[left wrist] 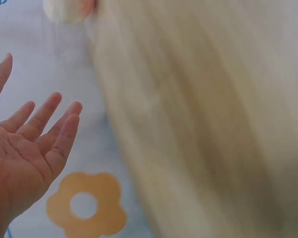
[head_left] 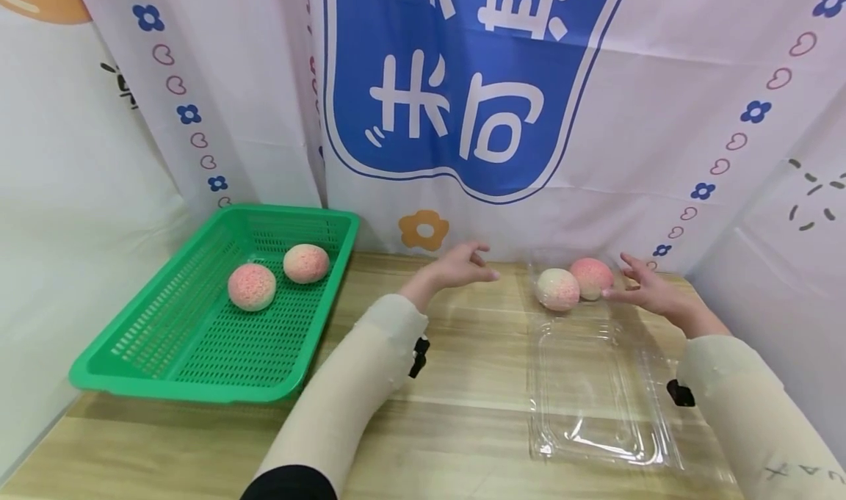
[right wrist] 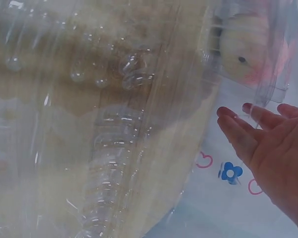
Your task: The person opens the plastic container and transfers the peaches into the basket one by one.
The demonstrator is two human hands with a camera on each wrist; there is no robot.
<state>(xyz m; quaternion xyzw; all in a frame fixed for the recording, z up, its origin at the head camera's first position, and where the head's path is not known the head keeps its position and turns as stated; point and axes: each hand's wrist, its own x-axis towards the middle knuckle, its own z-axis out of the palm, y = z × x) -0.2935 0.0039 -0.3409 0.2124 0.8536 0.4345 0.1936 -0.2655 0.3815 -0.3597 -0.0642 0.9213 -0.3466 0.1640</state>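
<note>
Two pink-and-cream peaches, a paler one and a pinker one, sit side by side at the far end of a clear plastic clamshell box. My right hand is just right of them, fingers spread and holding nothing. In the right wrist view a peach shows through the clear plastic, and the fingertips are by the plastic's edge; whether they touch it I cannot tell. My left hand hovers left of the peaches, palm bare and fingers loosely extended in the left wrist view.
A green plastic basket stands at the left of the wooden table, with a rounder peach and another peach inside. A printed cloth hangs right behind the table's back edge.
</note>
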